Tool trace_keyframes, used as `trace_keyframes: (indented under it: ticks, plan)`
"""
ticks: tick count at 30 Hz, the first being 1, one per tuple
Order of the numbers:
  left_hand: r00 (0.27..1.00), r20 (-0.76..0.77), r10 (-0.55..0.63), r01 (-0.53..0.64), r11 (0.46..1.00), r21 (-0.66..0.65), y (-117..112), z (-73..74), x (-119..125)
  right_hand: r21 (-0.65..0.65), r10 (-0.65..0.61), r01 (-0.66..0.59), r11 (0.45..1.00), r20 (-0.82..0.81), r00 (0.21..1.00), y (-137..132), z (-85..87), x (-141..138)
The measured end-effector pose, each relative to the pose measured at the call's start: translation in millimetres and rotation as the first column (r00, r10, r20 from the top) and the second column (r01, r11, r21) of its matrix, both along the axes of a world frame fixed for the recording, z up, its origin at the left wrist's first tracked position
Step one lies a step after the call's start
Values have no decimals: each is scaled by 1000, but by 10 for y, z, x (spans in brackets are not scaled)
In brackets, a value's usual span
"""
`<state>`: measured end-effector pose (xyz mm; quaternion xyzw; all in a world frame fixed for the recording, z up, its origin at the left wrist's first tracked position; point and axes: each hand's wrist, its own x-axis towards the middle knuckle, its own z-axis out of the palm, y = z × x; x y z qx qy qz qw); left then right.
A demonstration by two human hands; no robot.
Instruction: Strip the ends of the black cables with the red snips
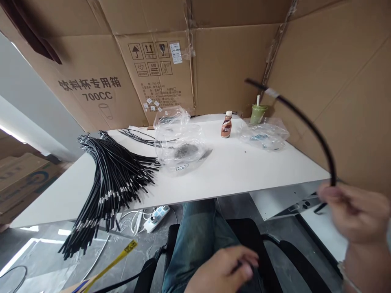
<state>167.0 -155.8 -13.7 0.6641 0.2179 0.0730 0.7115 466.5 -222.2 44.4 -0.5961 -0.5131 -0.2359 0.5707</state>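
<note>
My right hand, raised at the right beyond the table's front edge, is closed around a black cable. The cable arcs up and to the left, with a white label near its free end. Low over my lap, my left hand has its fingers curled together. Something dark shows at its fingertips, too hidden to name. A large bundle of black cables with white labels lies on the table's left side, its labelled ends hanging over the front edge.
On the white table stand a clear plastic bag with dark contents, a brown bottle and a green cup with a straw. Another plastic bag lies by the cup. Cardboard walls rise behind. A power strip is below.
</note>
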Motion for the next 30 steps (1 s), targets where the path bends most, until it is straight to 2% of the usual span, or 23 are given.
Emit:
trace_keyframes:
  ticks: [1,2,4,6,7,10,12,15,17,19,22,24,27,30]
  plan:
    - [987,70,142,-143,990,9,75,34,-17,-109,65,-36,993,281,958,45,-65,-116]
    - [946,154,286,-287,958,-13,156,55,-20,-146,115,-59,987,415,903,109,-147,-265]
    - [792,327,516,-504,854,-129,322,80,11,-180,138,-55,982,494,859,278,-359,-609]
    - [634,433,640,-595,762,-256,471,113,71,-233,164,-42,972,535,829,465,-602,-925]
    - [596,448,666,-594,741,-312,531,136,103,-232,166,-43,972,541,824,553,-721,-1050]
    - [594,430,680,-525,733,-433,652,206,154,-232,175,-52,971,550,817,758,-1004,-1262]
    - [603,431,671,-489,738,-465,718,230,137,-254,196,-58,965,558,806,836,-1108,-1281]
    - [680,409,608,-381,770,-511,896,211,70,-345,268,-71,936,566,780,914,-1161,-1175]
    - [713,380,589,-326,759,-564,1068,169,24,-413,319,-76,908,561,764,977,-1164,-1065]
    - [706,370,604,-324,740,-589,1236,138,-32,-472,356,-71,879,547,758,1042,-1154,-973]
    - [680,387,622,-350,740,-574,1411,168,-163,-516,380,-66,854,532,757,1100,-1139,-908]
    - [658,430,618,-367,762,-533,1474,224,-272,-523,379,-64,850,523,763,1104,-1156,-903]
    - [644,498,580,-376,807,-455,1515,295,-411,-519,386,-84,850,507,771,1091,-1233,-915]
    - [610,521,597,-410,800,-438,1520,328,-475,-507,386,-94,857,511,768,1080,-1322,-923]
